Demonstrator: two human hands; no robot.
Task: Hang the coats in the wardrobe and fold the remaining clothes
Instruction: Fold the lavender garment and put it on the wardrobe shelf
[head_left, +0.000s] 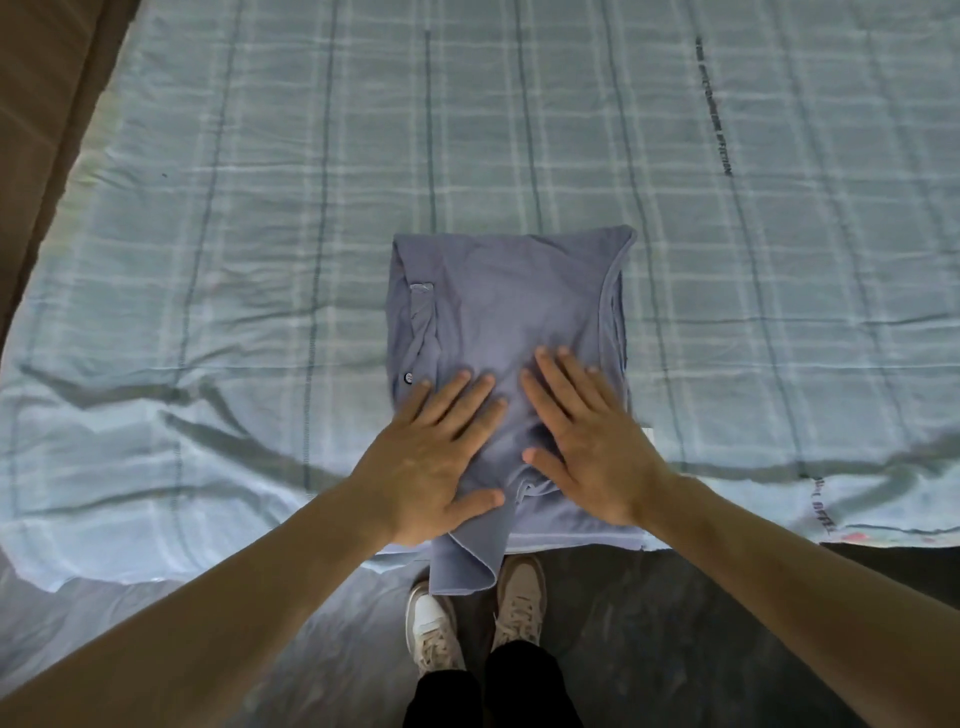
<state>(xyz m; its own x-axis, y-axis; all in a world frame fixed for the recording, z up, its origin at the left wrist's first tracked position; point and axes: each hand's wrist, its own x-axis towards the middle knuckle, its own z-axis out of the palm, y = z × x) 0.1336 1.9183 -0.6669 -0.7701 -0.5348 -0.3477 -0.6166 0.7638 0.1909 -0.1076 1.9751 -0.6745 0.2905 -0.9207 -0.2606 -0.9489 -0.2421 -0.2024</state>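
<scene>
Head view shows the left hand (434, 457) and the right hand (589, 436) lying palm-down side by side, fingers spread and flat, gripping nothing, both pressing on the near half of a blue-grey shirt (509, 312). The shirt is folded into a rough rectangle and lies on the near edge of the bed (779, 234), centred in front of the person. Its buttoned placket (418, 358) runs down the left side, bunched and twisted rather than flat, and a loose flap (467, 556) hangs off the mattress edge below the left thumb. That flap looks like the main risk: if the hands slide forward to smooth the cloth, its weight may drag the lower layers toward the floor and undo the fold, and the bunched placket may set a crooked crease if pressed as it lies. Around the shirt the plaid bedcover (260, 260) is wrinkled near the left, which could catch the fabric if it is pushed that way. Below the edge stand the person's shoes (519, 608) on a dark floor (701, 623). Nothing else lies on the bed near the shirt, and no wardrobe or coats are in sight.
</scene>
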